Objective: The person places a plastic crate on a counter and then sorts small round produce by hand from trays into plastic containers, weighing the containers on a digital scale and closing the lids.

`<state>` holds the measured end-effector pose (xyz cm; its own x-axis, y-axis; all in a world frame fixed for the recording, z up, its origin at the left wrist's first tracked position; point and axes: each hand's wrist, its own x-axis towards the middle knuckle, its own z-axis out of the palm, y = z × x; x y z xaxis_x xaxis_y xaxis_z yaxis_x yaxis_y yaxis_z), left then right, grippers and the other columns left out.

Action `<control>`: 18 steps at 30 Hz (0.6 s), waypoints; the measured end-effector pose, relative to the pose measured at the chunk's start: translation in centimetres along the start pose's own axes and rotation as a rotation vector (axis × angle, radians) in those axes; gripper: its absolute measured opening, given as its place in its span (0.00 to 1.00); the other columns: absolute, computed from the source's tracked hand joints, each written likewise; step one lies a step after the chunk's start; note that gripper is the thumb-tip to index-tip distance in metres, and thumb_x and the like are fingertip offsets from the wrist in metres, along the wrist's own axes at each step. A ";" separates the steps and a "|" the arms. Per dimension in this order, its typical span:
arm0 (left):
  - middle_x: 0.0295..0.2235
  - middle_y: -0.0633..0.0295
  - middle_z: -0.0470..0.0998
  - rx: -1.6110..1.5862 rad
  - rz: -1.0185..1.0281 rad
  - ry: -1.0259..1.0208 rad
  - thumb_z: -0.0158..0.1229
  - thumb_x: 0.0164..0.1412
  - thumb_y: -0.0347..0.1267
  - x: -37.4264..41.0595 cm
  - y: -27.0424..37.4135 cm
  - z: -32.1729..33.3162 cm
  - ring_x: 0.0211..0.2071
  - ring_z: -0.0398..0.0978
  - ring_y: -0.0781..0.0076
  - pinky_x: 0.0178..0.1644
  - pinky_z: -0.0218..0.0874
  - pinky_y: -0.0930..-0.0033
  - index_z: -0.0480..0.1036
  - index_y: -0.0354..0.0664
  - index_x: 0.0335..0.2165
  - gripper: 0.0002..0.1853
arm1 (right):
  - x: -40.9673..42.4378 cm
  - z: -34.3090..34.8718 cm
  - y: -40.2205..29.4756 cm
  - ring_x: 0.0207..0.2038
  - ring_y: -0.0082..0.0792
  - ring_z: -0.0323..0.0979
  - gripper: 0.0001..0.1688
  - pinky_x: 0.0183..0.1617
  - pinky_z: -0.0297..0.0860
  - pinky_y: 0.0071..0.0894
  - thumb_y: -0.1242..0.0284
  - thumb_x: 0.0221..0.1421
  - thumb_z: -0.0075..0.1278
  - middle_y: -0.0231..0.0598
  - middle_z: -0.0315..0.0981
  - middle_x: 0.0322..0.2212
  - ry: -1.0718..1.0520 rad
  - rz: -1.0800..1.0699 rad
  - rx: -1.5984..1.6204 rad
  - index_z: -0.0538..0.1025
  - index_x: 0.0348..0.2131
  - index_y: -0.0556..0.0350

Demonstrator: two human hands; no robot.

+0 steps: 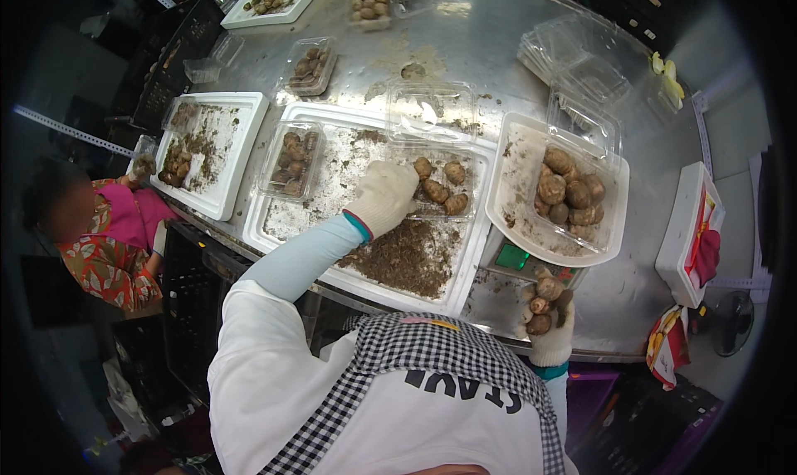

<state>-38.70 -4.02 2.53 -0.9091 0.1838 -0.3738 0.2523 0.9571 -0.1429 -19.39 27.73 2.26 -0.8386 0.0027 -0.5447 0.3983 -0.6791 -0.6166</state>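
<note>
My left hand (387,195), in a cream knit glove, rests at the left edge of an open clear plastic clamshell box (470,176). Its fingers curl out of sight, and whether they grip anything is hidden. Several brown taro corms (437,192) lie inside that box, which sits on a white foam tray (299,223) strewn with brown root debris. Low at the right, my gloved right hand (553,338) holds several small taro corms (543,304) beside a digital scale (514,257). A white plastic basin (510,217) stands on the scale, with another filled open clamshell (570,192) in it.
A closed clamshell of taro (292,162) sits on the tray's left. Empty clear boxes (570,55) are stacked at the back right. A white foam box (688,238) stands at the right edge. To the left, a person (118,238) works at another debris-covered tray (233,157).
</note>
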 end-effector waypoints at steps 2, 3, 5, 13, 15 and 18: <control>0.32 0.51 0.79 -0.078 0.032 -0.020 0.67 0.56 0.47 0.6 -0.6 0.6 0.39 0.80 0.46 0.46 0.73 0.48 0.75 0.45 0.40 0.21 | 0.0 -0.9 0.2 0.32 0.33 0.77 0.40 0.27 0.77 0.31 0.44 0.68 0.43 0.43 0.77 0.42 -0.168 0.034 0.018 0.67 0.62 0.57; 0.33 0.50 0.80 -0.110 0.053 -0.026 0.66 0.57 0.45 0.8 -0.7 0.2 0.40 0.80 0.46 0.47 0.73 0.48 0.75 0.44 0.41 0.20 | 0.0 -1.1 0.6 0.31 0.34 0.78 0.40 0.25 0.77 0.33 0.44 0.68 0.42 0.45 0.77 0.42 -0.126 0.026 0.019 0.66 0.63 0.55; 0.38 0.48 0.80 -0.309 0.028 -0.027 0.63 0.59 0.41 0.7 -1.3 -1.1 0.43 0.79 0.46 0.50 0.72 0.50 0.75 0.42 0.45 0.19 | 0.0 -0.7 1.4 0.29 0.34 0.77 0.39 0.23 0.76 0.33 0.46 0.68 0.41 0.47 0.77 0.41 -0.066 0.007 -0.010 0.65 0.64 0.54; 0.51 0.51 0.78 -0.627 0.056 0.160 0.55 0.64 0.37 -0.5 -3.5 0.7 0.49 0.78 0.50 0.53 0.71 0.50 0.67 0.47 0.60 0.27 | 1.3 6.1 2.2 0.26 0.24 0.72 0.31 0.22 0.70 0.24 0.62 0.68 0.45 0.39 0.74 0.34 -0.046 0.050 -0.287 0.66 0.64 0.56; 0.50 0.46 0.78 -0.697 0.022 0.191 0.55 0.63 0.36 -1.8 -3.5 -0.9 0.50 0.77 0.48 0.56 0.68 0.52 0.67 0.45 0.60 0.28 | 2.2 7.4 3.3 0.26 0.24 0.72 0.29 0.22 0.71 0.22 0.64 0.68 0.44 0.39 0.74 0.34 -0.069 0.042 -0.328 0.67 0.63 0.58; 0.46 0.42 0.78 -0.731 -0.004 0.254 0.54 0.63 0.35 -3.6 -3.9 -1.0 0.46 0.78 0.46 0.54 0.69 0.51 0.68 0.42 0.59 0.26 | 3.0 10.1 3.1 0.26 0.24 0.72 0.28 0.22 0.71 0.21 0.65 0.68 0.44 0.39 0.75 0.36 -0.144 0.068 -0.454 0.68 0.62 0.59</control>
<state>-36.72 -8.18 5.32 -0.9799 0.1413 -0.1406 0.0458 0.8463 0.5308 -24.38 18.16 4.48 -0.8352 -0.1545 -0.5277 0.5491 -0.2850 -0.7856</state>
